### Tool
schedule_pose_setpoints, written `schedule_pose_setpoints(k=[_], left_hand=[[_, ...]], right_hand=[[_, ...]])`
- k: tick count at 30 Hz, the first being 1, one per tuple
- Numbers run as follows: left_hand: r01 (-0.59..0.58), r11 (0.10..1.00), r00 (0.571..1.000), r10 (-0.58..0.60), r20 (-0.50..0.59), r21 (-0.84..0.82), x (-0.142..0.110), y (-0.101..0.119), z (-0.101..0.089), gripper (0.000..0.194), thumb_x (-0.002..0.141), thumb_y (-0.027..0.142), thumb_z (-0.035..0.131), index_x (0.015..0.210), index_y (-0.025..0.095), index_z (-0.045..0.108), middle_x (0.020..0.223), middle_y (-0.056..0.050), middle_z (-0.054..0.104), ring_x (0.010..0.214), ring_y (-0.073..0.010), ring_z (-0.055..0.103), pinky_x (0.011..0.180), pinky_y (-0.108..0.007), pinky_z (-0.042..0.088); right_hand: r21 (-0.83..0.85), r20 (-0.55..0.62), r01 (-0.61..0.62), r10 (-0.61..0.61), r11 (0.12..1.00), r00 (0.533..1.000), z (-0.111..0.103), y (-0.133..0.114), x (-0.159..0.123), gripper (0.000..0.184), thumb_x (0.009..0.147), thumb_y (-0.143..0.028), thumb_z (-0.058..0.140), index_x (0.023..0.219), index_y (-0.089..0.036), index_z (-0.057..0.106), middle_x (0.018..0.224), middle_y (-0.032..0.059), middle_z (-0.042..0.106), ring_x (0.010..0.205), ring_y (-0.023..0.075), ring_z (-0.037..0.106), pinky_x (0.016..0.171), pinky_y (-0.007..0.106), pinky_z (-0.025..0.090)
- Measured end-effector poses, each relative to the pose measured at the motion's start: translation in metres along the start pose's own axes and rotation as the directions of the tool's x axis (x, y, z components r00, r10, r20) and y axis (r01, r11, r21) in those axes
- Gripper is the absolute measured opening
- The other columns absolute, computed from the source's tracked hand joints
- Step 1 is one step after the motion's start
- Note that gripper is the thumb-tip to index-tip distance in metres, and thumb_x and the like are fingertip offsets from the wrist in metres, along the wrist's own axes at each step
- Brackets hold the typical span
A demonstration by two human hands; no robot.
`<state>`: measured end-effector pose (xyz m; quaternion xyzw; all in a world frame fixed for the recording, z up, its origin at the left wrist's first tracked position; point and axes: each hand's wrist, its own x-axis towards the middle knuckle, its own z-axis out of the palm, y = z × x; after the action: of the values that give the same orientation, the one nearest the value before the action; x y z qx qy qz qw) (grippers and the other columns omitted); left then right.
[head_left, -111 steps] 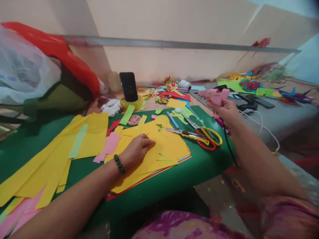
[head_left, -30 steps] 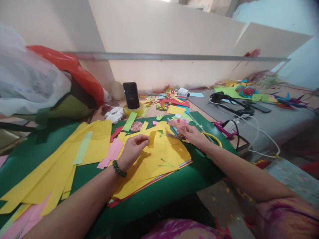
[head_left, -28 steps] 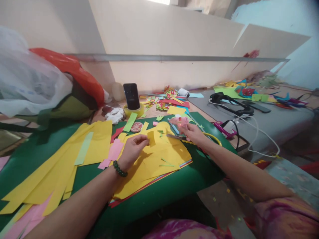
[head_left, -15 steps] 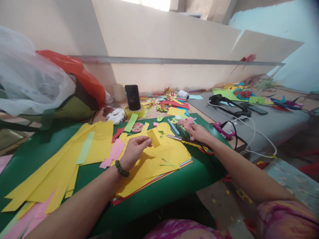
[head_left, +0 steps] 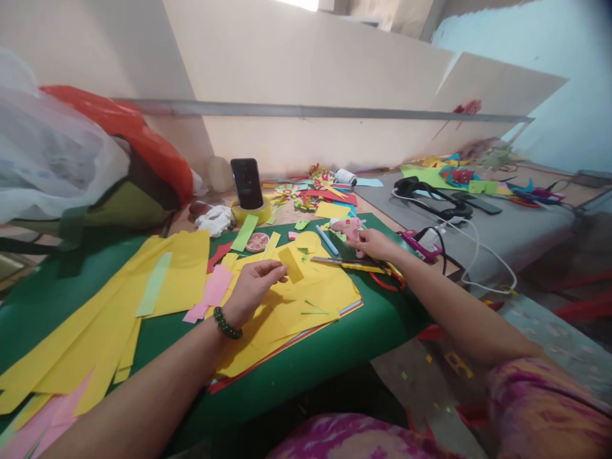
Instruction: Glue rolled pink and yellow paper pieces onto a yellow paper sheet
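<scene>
The fingers of my left hand are closed in a pinch on the near edge of a small yellow paper piece; the piece is tilted and projects to the right, over the stack of yellow sheets. My right hand is closed around the handle of a pink glue gun, its nozzle end directed left, beyond the utility knife. The stack rests on the green mat; red and light blue layers show along its near edge. The blade of the utility knife reaches to the upper right part of the stack. Scissors with red and yellow handles lie beside the knife, partly hidden by the right forearm. A light blue pen lies between the stack and the glue gun. Behind the stack, a round patterned container sits next to a bright green strip. A smartphone leans upright in a yellow tape roll. To the left of the stack are pink paper pieces and long yellow paper strips, with a pale green strip on top.
</scene>
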<state>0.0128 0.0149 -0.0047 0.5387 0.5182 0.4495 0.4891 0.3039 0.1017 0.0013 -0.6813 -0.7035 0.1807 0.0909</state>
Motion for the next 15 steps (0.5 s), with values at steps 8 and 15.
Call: schedule_pose_setpoints(k=[8, 15], left_hand=[[0.004, 1.000, 1.000, -0.004, 0.011, 0.002, -0.001, 0.002, 0.001, 0.026, 0.062, 0.042, 0.072, 0.066, 0.016, 0.069, 0.061, -0.003, 0.066, 0.064, -0.0166, 0.061, 0.065, -0.028, 0.047], [0.023, 0.999, 1.000, -0.023, -0.001, -0.045, -0.001, 0.000, 0.001, 0.029, 0.058, 0.044, 0.075, 0.065, 0.016, 0.069, 0.061, -0.003, 0.067, 0.064, -0.0174, 0.062, 0.065, -0.029, 0.047]], right_hand=[[-0.022, 0.029, 0.011, -0.011, 1.000, 1.000, -0.002, -0.009, 0.002, 0.036, 0.087, -0.045, 0.058, 0.063, -0.018, 0.057, 0.069, 0.0060, 0.072, 0.063, 0.0160, 0.059, 0.058, 0.026, 0.035], [-0.081, 0.075, -0.002, 0.009, 0.997, 0.997, -0.004, -0.010, -0.008, 0.047, 0.087, -0.055, 0.053, 0.063, -0.018, 0.068, 0.073, 0.0075, 0.072, 0.064, 0.0181, 0.059, 0.058, 0.027, 0.034]])
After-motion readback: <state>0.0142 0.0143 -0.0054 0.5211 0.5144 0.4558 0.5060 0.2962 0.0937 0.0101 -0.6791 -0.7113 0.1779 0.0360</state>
